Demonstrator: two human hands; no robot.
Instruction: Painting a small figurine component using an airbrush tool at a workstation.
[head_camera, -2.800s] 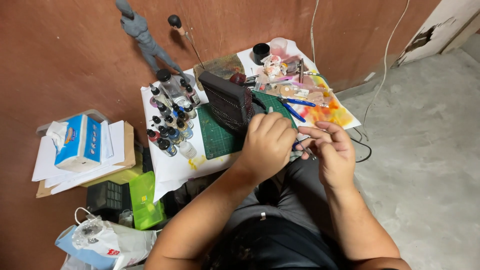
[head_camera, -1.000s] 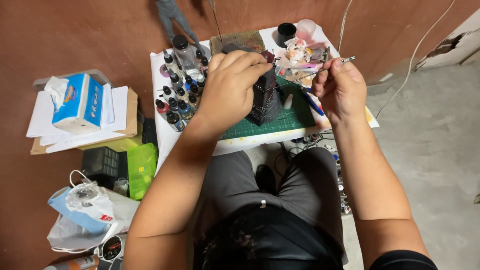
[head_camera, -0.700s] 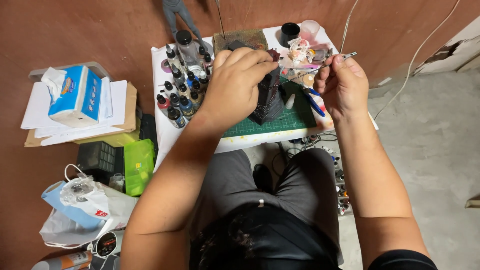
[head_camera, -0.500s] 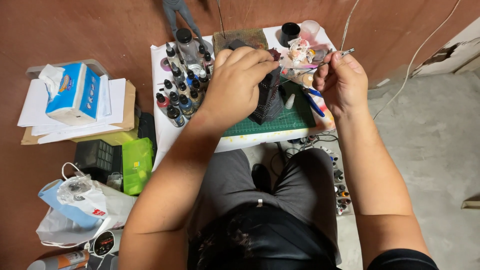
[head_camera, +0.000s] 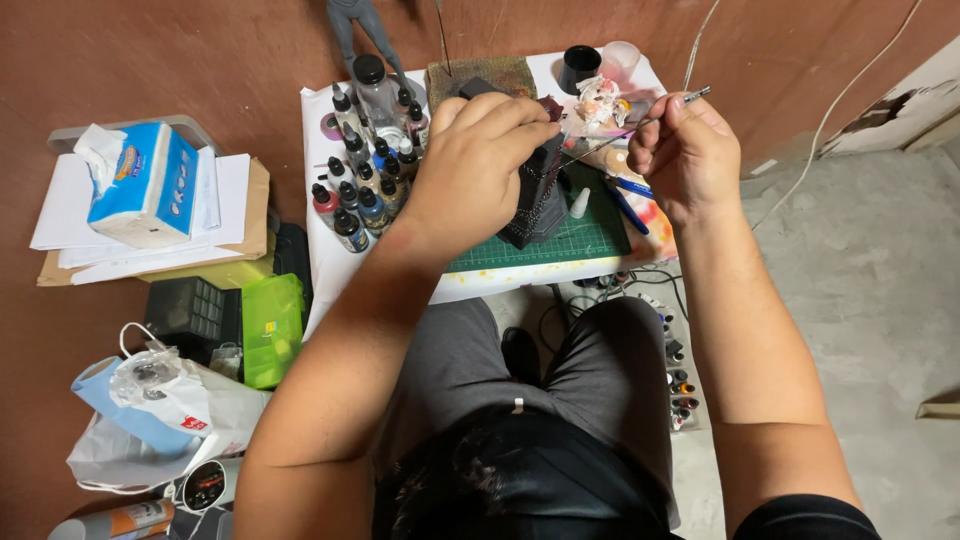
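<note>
My left hand grips the top of a dark model tower that stands on a green cutting mat. To its right, my right hand pinches a thin paintbrush; the brush slants down-left with its tip close to the tower's upper part. The mat lies on a small white work table in front of my knees.
Several dropper paint bottles crowd the table's left half. A black cup, a clear cup and a stained paper wad stand at the back. On the floor to the left lie a tissue box, papers, a green plastic case and bags. Cables trail right.
Since 2.8 s ago both hands rose from my lap to the tower on the table. Over the last second the hands have barely moved; the view shifted slightly.
</note>
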